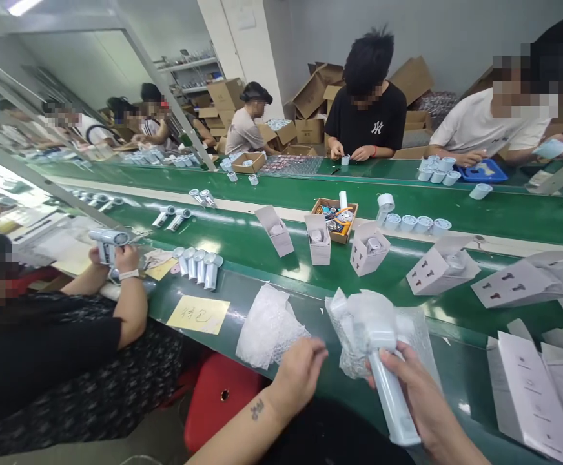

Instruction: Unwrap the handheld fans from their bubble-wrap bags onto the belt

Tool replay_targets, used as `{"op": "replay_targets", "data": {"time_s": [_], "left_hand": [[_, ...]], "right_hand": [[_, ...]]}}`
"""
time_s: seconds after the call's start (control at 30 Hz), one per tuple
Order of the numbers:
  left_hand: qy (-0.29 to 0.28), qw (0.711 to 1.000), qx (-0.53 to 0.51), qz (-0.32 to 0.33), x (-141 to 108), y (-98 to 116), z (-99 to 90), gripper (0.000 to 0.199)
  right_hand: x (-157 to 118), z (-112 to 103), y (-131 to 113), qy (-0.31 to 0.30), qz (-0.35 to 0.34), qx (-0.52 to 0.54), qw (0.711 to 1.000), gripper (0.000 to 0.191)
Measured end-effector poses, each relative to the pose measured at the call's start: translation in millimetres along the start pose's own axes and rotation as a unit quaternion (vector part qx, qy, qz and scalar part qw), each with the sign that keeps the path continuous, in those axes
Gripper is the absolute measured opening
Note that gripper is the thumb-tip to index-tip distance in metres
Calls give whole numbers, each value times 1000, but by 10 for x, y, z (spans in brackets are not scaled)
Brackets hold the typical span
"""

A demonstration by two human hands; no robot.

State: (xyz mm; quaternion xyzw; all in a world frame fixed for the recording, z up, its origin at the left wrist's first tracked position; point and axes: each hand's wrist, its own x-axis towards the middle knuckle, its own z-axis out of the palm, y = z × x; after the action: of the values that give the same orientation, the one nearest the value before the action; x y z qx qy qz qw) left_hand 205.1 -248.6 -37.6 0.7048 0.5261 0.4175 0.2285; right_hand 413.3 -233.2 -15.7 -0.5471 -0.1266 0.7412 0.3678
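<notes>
My right hand [414, 374] grips a pale blue hair-dryer-shaped device [392, 394] by its handle, thumb across the front. The device's head points away from me over clear bubble wrap [352, 358]; whether the wrap encloses the head I cannot tell. To the left, my left hand [303, 365] has its fingers loosely curled together, with nothing visible in them. It is beside a pile of bubble-wrap bags [266, 326] on the green bench, overlapping their near edge in view. A yellow handwritten paper [199, 314] lies further left.
Open white boxes [371, 248] line the belt; more boxes [528, 387] stand at my right. Several similar devices [199, 265] stand to the left. A cardboard tray of tools [342, 219] sits mid-belt. A co-worker [131, 303] sits at left beside a red stool [223, 394]; others work opposite.
</notes>
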Motion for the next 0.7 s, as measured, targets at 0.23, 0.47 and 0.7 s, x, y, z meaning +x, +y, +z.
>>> {"op": "replay_targets", "data": {"time_s": [0.23, 0.47, 0.7], "left_hand": [[-108, 850, -389, -337, 339, -21, 70, 35], [41, 999, -8, 11, -6, 70, 107, 17], [-56, 984, 36, 165, -28, 303, -1, 22]], "right_hand": [[-71, 57, 179, -112, 57, 6, 992, 70], [-82, 105, 181, -95, 91, 8, 991, 60], [-67, 231, 259, 1, 124, 82, 989, 55]]}}
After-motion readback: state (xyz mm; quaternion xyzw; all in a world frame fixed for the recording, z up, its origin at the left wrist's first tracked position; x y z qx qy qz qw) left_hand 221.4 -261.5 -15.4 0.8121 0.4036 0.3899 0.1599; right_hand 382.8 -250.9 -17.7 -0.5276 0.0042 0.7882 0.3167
